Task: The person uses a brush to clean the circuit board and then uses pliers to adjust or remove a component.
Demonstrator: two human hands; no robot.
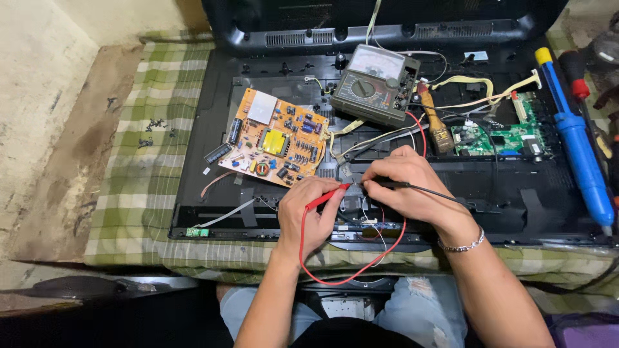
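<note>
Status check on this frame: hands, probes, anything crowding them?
Left hand pinching red probe. Right hand pinching black probe. Tips nearly meet over the black panel back. Loose wires crowd the spot; orange board alongside.

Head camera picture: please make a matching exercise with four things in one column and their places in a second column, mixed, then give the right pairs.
Things:
1. red probe
2. black probe
3. orange circuit board
4. blue desoldering pump

Places:
A. far right, at the edge of the open black chassis
B. in the left hand
C. left of the analog multimeter
D. in the right hand

Pairs: 1-B, 2-D, 3-C, 4-A
</note>
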